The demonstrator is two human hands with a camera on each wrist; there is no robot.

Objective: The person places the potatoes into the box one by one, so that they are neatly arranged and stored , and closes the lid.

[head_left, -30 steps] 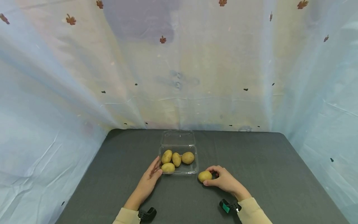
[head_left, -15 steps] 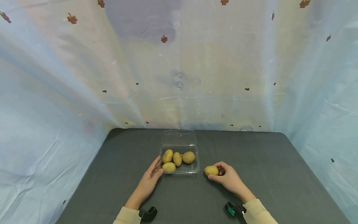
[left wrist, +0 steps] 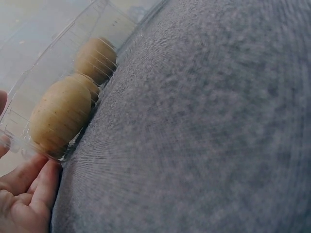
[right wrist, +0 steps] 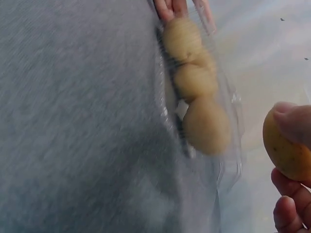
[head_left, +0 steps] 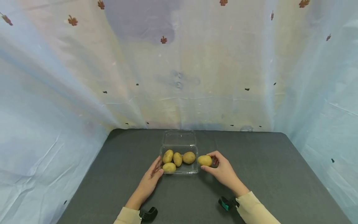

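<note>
A clear plastic clamshell box (head_left: 188,170) stands on the table with its lid (head_left: 179,137) tipped back. Several potatoes (head_left: 177,159) lie inside, mostly to the left and middle. My left hand (head_left: 149,180) rests against the box's left side, fingers extended along the wall and thumb by the front corner; fingertips (left wrist: 48,167) touch that lower corner in the left wrist view. Between thumb and fingers, my right hand (head_left: 225,171) pinches another potato (head_left: 205,160), held up just beside the box's right wall. The right wrist view shows this potato (right wrist: 284,148) clear of the table.
A dark grey cloth covers the table (head_left: 268,174). Behind it and at both sides hangs a pale patterned curtain (head_left: 179,77). Black wrist straps (head_left: 149,214) sit on both forearms.
The right hand first shifts right with the potato, then lifts it and brings it left and forward to the box's right edge. The left hand and box stay nearly still.
</note>
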